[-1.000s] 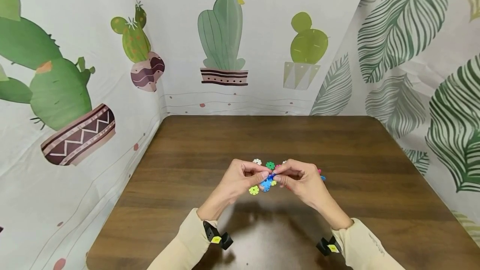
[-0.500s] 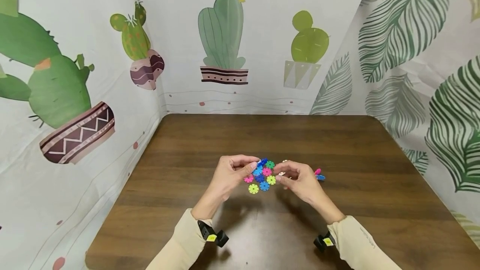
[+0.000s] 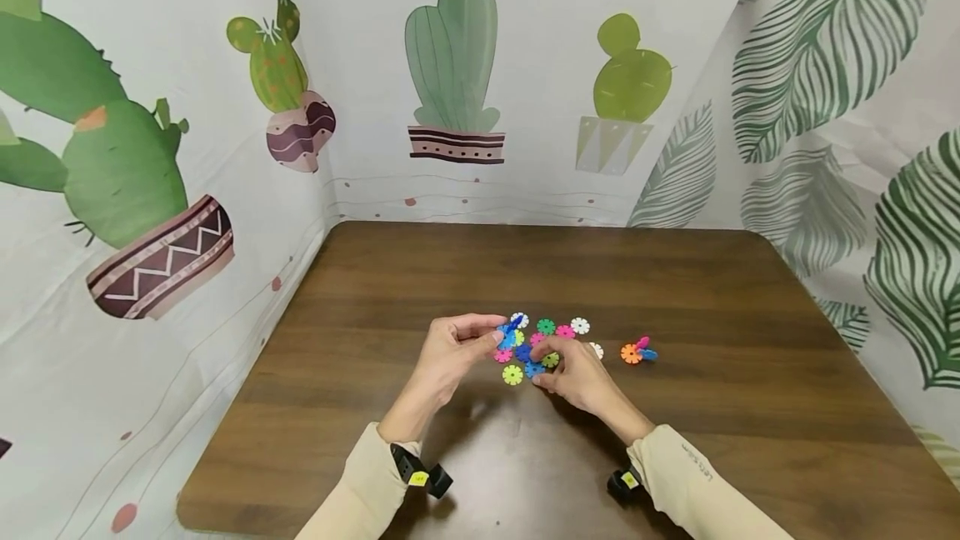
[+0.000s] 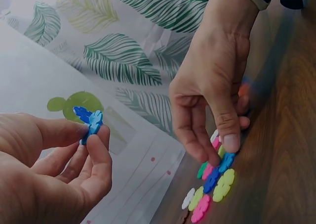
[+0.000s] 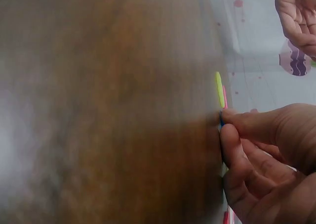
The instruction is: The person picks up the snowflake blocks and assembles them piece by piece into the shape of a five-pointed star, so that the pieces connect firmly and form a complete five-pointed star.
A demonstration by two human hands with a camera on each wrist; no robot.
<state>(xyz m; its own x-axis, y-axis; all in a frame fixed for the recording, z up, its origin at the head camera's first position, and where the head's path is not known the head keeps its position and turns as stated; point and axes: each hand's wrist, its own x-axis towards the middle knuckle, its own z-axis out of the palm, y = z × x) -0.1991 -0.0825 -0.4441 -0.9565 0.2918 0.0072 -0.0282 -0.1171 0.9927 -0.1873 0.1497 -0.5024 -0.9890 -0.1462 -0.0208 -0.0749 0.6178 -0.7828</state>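
Observation:
My left hand (image 3: pixel 450 357) pinches two joined interlocking discs between thumb and fingers, raised off the table. One is a light blue disc (image 3: pixel 506 337), with a dark blue disc (image 4: pixel 82 113) slotted into it at an angle. My right hand (image 3: pixel 572 377) is down at the group of loose discs, thumb and fingertips at opposite edges of a blue disc (image 3: pixel 533 369) on the table. Right beside that disc lies another dark blue disc (image 4: pixel 211 180). The right wrist view shows only a sliver of blue under the thumb, the rest hidden by fingers.
Around the hands lie several loose notched discs, among them a yellow-green disc (image 3: pixel 513 375), a green disc (image 3: pixel 546 327) and a white disc (image 3: pixel 580 326). Farther right sits a joined piece with an orange disc (image 3: pixel 631 353). A patterned cloth wall borders the wooden table (image 3: pixel 360 273).
The hands have parted after being together at the dark blue disc. My left hand drew left with the joined discs, while my right let go and came down to the blue disc.

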